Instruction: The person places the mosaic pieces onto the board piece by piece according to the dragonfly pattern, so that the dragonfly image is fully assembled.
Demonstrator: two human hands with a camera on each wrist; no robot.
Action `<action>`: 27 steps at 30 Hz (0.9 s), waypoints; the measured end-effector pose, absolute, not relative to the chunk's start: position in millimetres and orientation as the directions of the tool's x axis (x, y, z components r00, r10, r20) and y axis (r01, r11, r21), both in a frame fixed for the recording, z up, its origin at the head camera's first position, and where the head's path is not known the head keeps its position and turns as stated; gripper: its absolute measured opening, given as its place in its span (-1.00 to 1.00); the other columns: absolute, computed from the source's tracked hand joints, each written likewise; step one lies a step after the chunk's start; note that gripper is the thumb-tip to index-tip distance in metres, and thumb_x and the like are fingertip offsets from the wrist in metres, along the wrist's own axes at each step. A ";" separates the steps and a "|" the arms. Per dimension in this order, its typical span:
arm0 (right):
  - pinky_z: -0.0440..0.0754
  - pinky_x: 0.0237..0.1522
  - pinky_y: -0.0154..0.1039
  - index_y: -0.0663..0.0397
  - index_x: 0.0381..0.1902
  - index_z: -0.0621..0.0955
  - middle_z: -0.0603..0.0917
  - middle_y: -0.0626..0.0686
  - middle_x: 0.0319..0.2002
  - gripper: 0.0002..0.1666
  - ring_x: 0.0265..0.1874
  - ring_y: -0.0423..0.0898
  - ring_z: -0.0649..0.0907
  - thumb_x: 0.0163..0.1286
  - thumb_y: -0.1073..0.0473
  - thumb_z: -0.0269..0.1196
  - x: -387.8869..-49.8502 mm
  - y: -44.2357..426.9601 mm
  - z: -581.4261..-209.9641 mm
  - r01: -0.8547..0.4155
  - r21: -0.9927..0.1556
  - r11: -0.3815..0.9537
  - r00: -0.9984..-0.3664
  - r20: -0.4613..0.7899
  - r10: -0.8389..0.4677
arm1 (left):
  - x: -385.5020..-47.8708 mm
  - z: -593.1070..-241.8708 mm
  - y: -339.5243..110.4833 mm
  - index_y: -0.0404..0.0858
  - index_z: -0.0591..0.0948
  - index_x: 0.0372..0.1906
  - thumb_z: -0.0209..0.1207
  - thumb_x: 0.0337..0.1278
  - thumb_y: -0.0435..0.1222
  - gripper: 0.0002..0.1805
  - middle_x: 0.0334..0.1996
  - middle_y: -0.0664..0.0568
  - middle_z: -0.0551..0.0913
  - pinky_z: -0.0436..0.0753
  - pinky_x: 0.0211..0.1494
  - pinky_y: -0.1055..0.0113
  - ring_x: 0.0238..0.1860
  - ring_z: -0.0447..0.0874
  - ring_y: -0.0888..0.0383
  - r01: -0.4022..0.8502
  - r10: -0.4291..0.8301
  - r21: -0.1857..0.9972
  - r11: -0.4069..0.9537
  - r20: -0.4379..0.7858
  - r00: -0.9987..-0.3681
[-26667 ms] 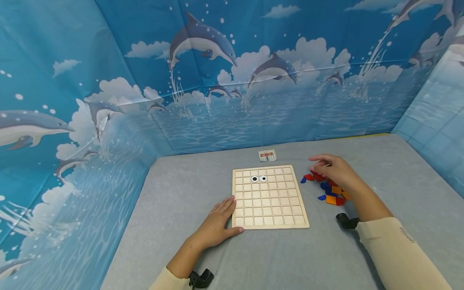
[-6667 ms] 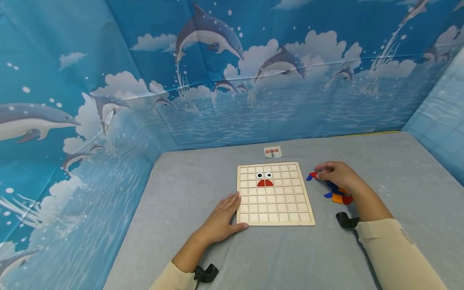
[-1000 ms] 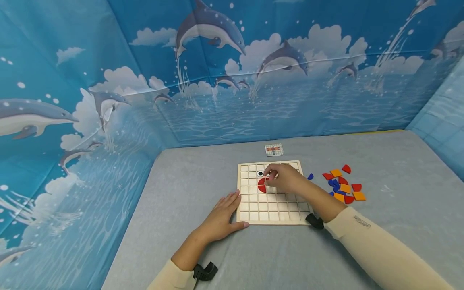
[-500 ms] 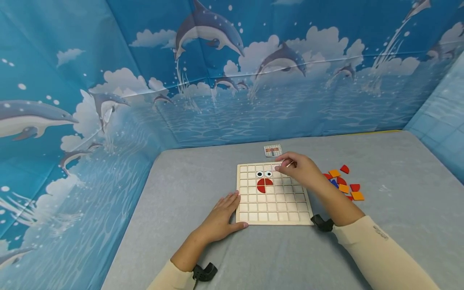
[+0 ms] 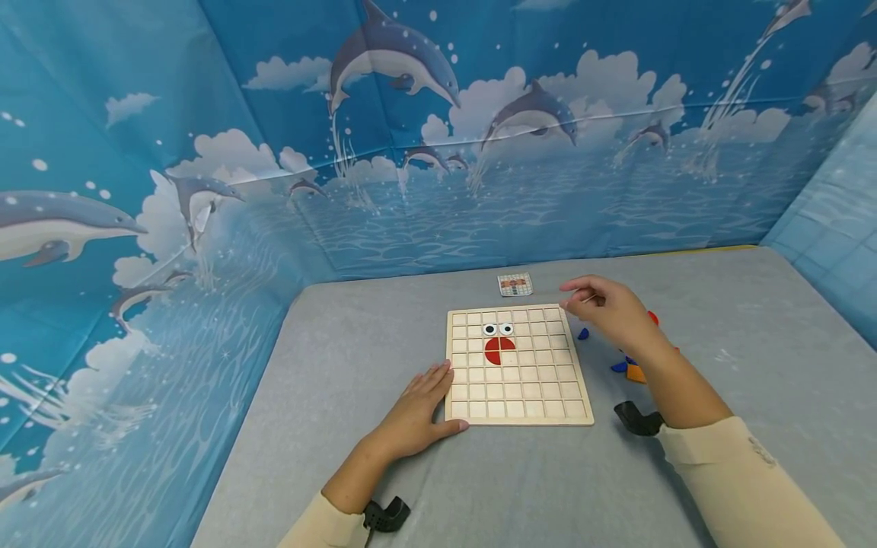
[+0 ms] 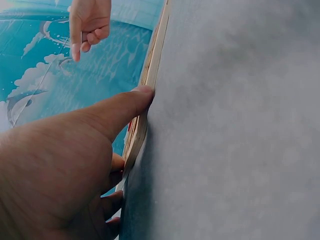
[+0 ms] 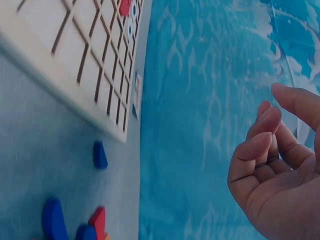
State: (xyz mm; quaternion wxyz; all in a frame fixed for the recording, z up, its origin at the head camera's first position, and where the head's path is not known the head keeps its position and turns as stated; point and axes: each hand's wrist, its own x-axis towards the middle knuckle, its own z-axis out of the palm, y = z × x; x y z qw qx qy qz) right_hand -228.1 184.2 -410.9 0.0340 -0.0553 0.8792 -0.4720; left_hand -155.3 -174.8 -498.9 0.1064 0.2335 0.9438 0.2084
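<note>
My left hand [image 5: 414, 426] lies at the left edge of the gridded wooden board [image 5: 518, 417], its thumb against the lower left corner; in the left wrist view the thumb [image 6: 122, 107] touches the board's side [image 6: 159, 50]. Two eye pieces [image 5: 498, 329] sit side by side on the board. Below them are three red quarter pieces [image 5: 492, 352], two above and one at lower left. My right hand [image 5: 610, 308] hovers past the upper right corner, fingers loosely curled. Its thumb and fingers [image 7: 257, 147] stand apart in the right wrist view, with nothing visible between them.
Right of the board lies a loose blue piece [image 5: 583, 334]. Orange [image 5: 636, 374], blue and red pieces lie farther right, partly hidden by my right arm. Behind the board is a small patterned card [image 5: 515, 285]. A dolphin-print curtain [image 5: 384, 213] hangs behind the table.
My right hand has moved right from over the red pieces to beyond the board's upper right corner. The three red quarters are uncovered. My left hand stays at the board's edge.
</note>
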 end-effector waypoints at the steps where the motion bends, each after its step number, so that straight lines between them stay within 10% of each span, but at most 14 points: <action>1: 0.62 -0.25 -0.19 -0.03 0.29 0.53 0.60 0.08 -0.04 -0.38 -0.22 -0.04 0.59 0.46 -0.25 0.21 -228.7 187.7 -411.8 -0.060 -0.832 0.552 -0.993 -0.009 -0.122 | -155.1 -498.9 -175.0 -0.22 0.08 0.62 0.24 0.26 0.17 0.02 0.66 0.05 -0.02 0.00 0.69 0.00 0.67 -0.10 0.03 0.396 0.485 0.443 0.804 -0.104 -0.869; 17: 0.56 -0.33 -0.14 0.02 0.36 0.47 0.50 0.12 -0.02 -0.17 -0.17 0.13 0.50 0.39 -0.42 0.17 -235.4 229.4 -433.8 0.112 -0.796 0.594 -0.988 -0.155 -0.022 | -154.5 -498.2 -175.7 -0.20 0.07 0.62 0.24 0.26 0.17 0.02 0.66 0.09 -0.04 -0.01 0.69 0.00 0.67 -0.11 0.05 0.386 0.481 0.455 0.802 -0.110 -0.870; 27: 0.58 -0.31 -0.21 0.15 0.33 0.48 0.56 0.21 0.00 -0.39 -0.17 0.11 0.54 0.51 -0.11 0.17 -235.5 247.6 -448.2 0.163 -0.735 0.658 -0.976 -0.219 -0.002 | -154.5 -498.0 -174.9 -0.19 0.05 0.63 0.23 0.26 0.19 0.03 0.66 0.11 -0.06 -0.04 0.70 0.02 0.67 -0.14 0.07 0.379 0.479 0.463 0.802 -0.119 -0.869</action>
